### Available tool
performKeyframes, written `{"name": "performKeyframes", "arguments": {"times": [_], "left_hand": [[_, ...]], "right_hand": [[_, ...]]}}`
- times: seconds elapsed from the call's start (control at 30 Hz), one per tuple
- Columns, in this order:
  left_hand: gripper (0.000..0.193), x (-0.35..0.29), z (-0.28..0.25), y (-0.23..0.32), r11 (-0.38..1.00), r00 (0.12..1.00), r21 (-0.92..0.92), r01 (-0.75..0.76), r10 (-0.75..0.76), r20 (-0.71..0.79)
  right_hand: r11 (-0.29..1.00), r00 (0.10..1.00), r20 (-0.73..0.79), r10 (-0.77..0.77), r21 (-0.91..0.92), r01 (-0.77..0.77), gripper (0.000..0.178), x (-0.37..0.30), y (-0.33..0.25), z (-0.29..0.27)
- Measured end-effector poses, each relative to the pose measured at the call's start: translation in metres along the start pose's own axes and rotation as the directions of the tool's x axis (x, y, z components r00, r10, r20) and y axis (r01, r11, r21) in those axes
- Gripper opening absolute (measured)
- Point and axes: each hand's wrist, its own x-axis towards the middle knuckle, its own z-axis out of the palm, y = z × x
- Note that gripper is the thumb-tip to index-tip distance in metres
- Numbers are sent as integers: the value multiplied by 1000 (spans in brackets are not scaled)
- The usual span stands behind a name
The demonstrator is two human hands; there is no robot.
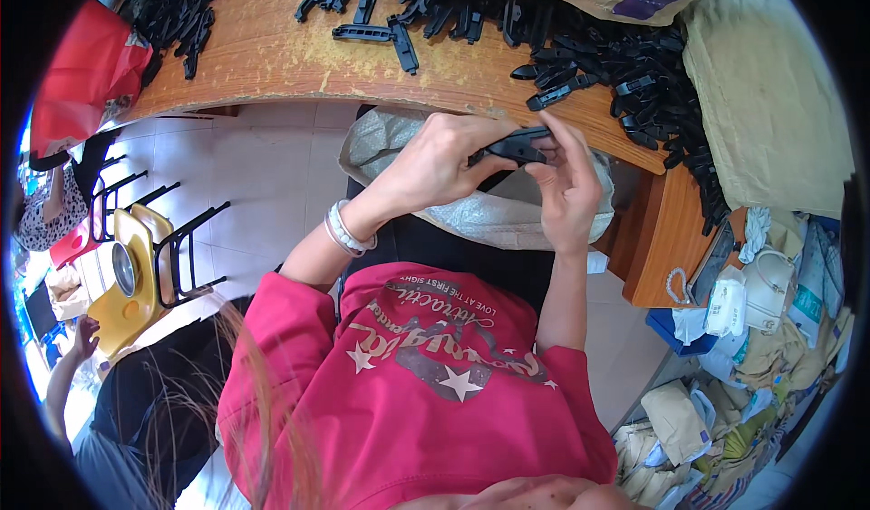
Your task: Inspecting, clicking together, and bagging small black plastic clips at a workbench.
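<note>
Between my two hands, just off the table's near edge, is a small black plastic part (518, 148), elongated with a tapered end. My left hand (444, 152) grips it from the left, thumb underneath and fingers above. On the other side my right hand (569, 170) pinches its right end between thumb and fingers. Beneath them a whitish woven sack (480, 216) lies open across my lap. Loose black parts (562, 89) of similar look lie on the table beyond my right hand.
The worn wooden table (263, 52) carries heaps of black parts (181, 7). Full sacks (770, 93) stand at the right and far side, a red bag (86, 75) at the left. Bags and wrappings (680, 419) pile up at lower right. Other people (136, 410) sit at left near yellow chairs (136, 283).
</note>
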Motion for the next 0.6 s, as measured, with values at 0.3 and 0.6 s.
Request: {"name": "performKeyframes", "arguments": {"times": [0.3,0.6], "left_hand": [[31,-12,12,-20,988,985,-5,156,-156,71],[18,1,-35,-43,807,944,588,44,160,-290]], "right_hand": [[945,929,307,208,-308,-110,29,15,8,-27],[635,954,136,-268,-720,281,19,49,34,-17]]}}
